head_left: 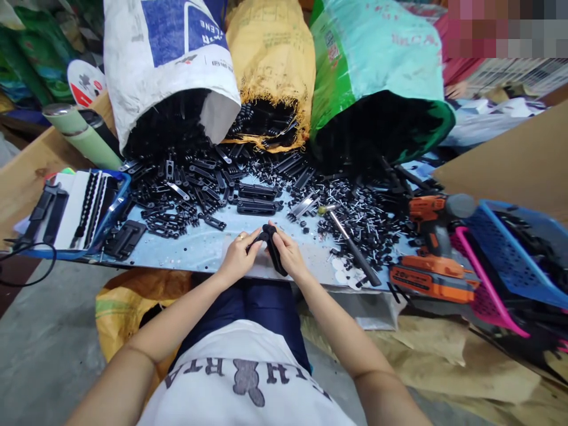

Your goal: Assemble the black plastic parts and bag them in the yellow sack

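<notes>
Both my hands meet over the near edge of a low table (199,245), holding a black plastic part (271,248) between them. My left hand (237,255), with a ring on one finger, pinches the part's left end. My right hand (288,254) grips its longer strip, which hangs down toward me. Just beyond my hands, several more black plastic strips (257,199) lie in a small stack, and loose black pieces (186,183) are scattered across the table.
Three sacks, white (164,59), yellow (270,53) and green (381,65), spill black parts at the back. A hammer (350,245) and an orange cordless drill (428,248) lie to the right beside blue (515,248) and pink baskets. A blue tray (75,207) sits at the left.
</notes>
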{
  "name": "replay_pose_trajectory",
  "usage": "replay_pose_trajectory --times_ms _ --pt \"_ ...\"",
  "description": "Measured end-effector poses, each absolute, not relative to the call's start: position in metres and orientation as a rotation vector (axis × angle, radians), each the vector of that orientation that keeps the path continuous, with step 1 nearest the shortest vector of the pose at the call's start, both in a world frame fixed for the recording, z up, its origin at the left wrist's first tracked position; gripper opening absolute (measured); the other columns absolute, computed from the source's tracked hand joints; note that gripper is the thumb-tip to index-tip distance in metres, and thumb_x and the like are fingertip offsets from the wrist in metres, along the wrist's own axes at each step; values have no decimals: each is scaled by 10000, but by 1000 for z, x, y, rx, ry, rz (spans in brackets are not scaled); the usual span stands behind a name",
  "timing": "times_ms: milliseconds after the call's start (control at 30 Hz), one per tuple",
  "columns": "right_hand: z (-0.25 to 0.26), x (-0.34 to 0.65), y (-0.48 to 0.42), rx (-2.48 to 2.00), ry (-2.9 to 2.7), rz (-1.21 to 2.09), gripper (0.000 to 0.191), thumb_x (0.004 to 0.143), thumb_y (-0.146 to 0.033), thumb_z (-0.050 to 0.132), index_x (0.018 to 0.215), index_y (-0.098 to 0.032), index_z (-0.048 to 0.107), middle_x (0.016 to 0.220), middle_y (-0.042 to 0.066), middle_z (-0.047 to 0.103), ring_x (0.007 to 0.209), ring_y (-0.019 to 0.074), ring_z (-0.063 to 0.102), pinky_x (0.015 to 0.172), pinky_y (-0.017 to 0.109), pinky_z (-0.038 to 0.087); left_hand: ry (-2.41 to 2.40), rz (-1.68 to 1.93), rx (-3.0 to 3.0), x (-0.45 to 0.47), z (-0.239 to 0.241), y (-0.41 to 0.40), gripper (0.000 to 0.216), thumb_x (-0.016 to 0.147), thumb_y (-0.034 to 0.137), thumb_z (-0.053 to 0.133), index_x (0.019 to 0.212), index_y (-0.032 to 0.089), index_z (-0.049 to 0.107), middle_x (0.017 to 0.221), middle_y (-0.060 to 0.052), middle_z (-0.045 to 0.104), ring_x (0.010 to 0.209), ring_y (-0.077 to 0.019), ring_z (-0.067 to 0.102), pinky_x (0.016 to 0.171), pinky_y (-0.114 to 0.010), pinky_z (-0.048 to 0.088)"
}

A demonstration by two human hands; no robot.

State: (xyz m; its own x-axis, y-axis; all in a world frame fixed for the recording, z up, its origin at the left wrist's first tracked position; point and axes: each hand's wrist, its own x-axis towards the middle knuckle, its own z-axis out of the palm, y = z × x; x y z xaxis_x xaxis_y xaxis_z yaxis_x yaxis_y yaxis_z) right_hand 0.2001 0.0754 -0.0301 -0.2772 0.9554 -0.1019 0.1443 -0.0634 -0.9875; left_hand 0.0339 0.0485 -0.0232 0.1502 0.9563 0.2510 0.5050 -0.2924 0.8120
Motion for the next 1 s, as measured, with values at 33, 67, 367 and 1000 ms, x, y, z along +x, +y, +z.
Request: replay_pose_trajectory --times_ms 33,67,367,1000 --pt "-29 204 77 -1187 -1583 1352 565 866 -554 421 1350 -265 453 1010 54 589 618 113 566 566 287 540 1397 1055 1885 34 -21 47 372 915 257 448 1261 150 533 911 -75 589 876 -172 575 818 -317 481" --pt "-28 208 78 -1144 -1699 1279 537 869 -530 439 1334 -264 476 990 51 580 616 106 557 575 281 537 1401 1061 1908 34 -20 46 369 912 253 454 1254 148 542 878 -67 580 846 -166 572 803 -311 482" --pt "-20 191 61 -1028 -1744 854 477 929 -421 392 1376 -259 425 943 67 572 654 131 548 617 295 527 1518 1557 1822 59 -11 39 337 943 251 395 1228 166 555 904 -81 590 845 -154 567 779 -306 494" --pt "2 296 255 -2065 -1934 59 394 943 -340 340 1243 -145 503 1198 176 510 1145 284 425 913 415 395 1286 302 2679 39 -29 66 458 835 33 407 1204 267 543 1004 -71 628 1025 -238 549 1060 -657 154"
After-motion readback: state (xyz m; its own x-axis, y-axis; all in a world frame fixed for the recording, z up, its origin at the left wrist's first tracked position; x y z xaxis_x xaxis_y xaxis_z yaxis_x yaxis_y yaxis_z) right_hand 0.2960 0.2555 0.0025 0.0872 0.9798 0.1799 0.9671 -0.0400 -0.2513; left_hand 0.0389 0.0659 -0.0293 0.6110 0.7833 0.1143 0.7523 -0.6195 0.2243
